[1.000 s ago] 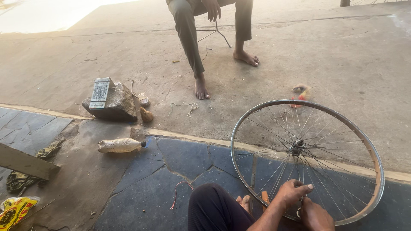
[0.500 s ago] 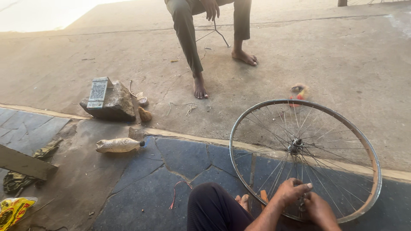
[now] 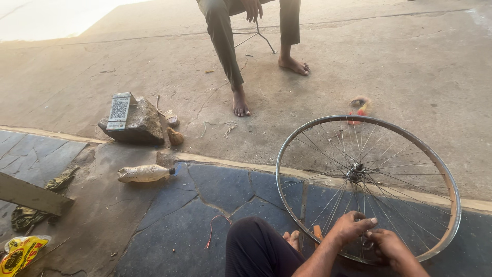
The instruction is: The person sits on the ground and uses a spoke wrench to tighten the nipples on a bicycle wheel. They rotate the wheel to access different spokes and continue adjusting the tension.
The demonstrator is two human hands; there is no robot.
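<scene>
A bare spoked bicycle wheel stands tilted on the dark stone paving at the near right, with no tyre or tube on its rim. Both hands work at the near edge of the rim: the left hand is curled around the rim and spokes with its fingers bent over them, and the right hand is closed low against the rim beside it, seemingly pinching a small part, though what it grips is too small to tell. Judging by the stripped rim, the work sits at the spoke stage; nothing shows how many spokes are done. A plastic bottle lies at the left, a rock beyond it, and another person's bare feet farther off.
</scene>
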